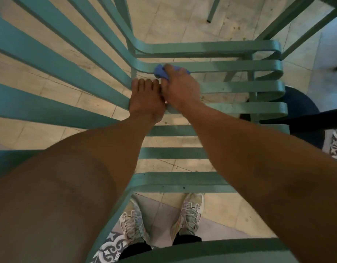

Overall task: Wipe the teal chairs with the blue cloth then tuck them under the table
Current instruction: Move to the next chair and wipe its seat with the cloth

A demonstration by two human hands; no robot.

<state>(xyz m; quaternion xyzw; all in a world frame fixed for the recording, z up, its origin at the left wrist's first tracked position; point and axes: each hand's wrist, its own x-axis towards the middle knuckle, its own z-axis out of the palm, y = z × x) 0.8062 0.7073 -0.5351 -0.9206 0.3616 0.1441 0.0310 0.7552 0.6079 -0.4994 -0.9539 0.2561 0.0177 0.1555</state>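
Observation:
I look straight down through a teal slatted chair (230,88) that fills the view, its slats bending from seat into backrest on the left. My right hand (180,88) holds a crumpled blue cloth (160,72) and presses it on a slat near the bend. My left hand (144,99) lies flat beside it, fingers straight, resting across the slats at the curve. The two hands touch each other.
Beige floor tiles (182,21) show between the slats. A second teal frame and thin leg (211,12) stand at the top right. A dark round base (300,107) sits at right, a patterned rug (336,145) beside it. My shoes (188,213) are under the chair's near edge.

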